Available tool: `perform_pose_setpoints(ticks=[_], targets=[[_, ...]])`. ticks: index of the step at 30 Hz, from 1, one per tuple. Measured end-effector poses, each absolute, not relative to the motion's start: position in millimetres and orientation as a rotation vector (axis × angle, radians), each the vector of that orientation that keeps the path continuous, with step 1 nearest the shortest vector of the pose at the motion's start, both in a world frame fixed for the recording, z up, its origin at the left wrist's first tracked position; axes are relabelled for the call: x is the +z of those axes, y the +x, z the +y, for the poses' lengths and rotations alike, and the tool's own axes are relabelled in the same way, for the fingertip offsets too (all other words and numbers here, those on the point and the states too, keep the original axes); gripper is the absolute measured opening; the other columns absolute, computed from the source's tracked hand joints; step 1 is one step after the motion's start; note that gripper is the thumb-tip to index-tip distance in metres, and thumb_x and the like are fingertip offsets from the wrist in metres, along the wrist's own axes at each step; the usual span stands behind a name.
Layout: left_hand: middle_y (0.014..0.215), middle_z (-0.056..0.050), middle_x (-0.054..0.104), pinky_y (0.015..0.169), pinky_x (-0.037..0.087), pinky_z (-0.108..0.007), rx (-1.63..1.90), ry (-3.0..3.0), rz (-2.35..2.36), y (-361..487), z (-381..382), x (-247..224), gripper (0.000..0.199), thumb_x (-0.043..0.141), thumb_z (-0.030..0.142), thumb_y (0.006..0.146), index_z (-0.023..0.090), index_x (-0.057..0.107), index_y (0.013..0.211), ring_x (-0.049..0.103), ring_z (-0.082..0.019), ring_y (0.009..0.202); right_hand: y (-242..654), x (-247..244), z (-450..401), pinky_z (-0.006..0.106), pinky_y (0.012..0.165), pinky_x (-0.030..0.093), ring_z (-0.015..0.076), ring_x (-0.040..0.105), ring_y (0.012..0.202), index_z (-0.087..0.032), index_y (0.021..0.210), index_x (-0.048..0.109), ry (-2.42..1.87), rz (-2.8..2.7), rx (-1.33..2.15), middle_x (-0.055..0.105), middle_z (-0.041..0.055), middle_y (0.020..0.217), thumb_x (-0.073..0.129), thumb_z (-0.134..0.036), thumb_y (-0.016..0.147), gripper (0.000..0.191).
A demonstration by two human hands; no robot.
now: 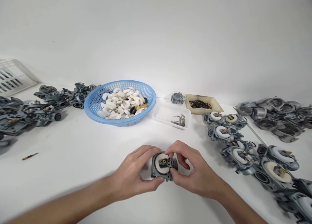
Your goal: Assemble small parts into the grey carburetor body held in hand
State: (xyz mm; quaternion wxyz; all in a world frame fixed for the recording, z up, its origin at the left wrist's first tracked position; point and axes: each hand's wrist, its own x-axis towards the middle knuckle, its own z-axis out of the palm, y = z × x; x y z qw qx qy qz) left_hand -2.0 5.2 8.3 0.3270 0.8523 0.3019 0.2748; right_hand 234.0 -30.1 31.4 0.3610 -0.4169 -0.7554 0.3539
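Observation:
A grey metal carburetor body (154, 172) rests on the white table between my hands, its open side facing up. Inside it sits a white C-shaped float (158, 167), with brass jets visible in the middle. My left hand (135, 172) grips the body from the left, thumb at the near edge and fingers at the far edge. At the right side, my right hand (192, 172) has its thumb and index finger pressed near the float's hinge end. Whether a small part is between those fingertips is hidden.
A blue basket (91, 112) holds many floats. Beside it are a white tray (162, 115) of small metal pins and a beige tray (215, 103) of black rings. Carburetors with floats (240, 155) line the right, near metal bowls (275, 116). More carburetors (40, 113) and a screwdriver-like piece (30, 156) lie left.

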Motion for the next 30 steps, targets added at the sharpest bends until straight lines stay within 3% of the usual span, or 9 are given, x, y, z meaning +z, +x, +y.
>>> perform_pose_setpoints(ticks=[13, 30], targets=[[0.125, -0.008, 0.065, 0.096, 0.056, -0.038, 0.719, 2.229, 0.796, -1.2, 6.0, 6.6, 0.057, 0.074, 0.027, 0.082, 0.028, 0.053, 0.135, 0.065, -0.025, 0.111, 232.3, 33.4, -30.0, 0.025, 0.056, 0.038, 0.0109, 0.042, 0.065, -0.029, 0.115, 0.060, -1.049, -1.938, 0.894, 0.056, -0.0024, 0.093, 0.057, 0.001, 0.075, 0.050], [0.124, -0.007, 0.065, 0.096, 0.056, -0.036, 0.723, 2.246, 0.799, -2.1, 5.4, 7.8, 0.057, 0.074, 0.026, 0.082, 0.027, 0.052, 0.134, 0.065, -0.024, 0.111, 233.3, 32.7, -29.7, 0.025, 0.056, 0.040, 0.0116, 0.044, 0.066, -0.029, 0.117, 0.060, -1.040, -1.943, 0.872, 0.058, -0.0014, 0.093, 0.058, 0.000, 0.076, 0.050]])
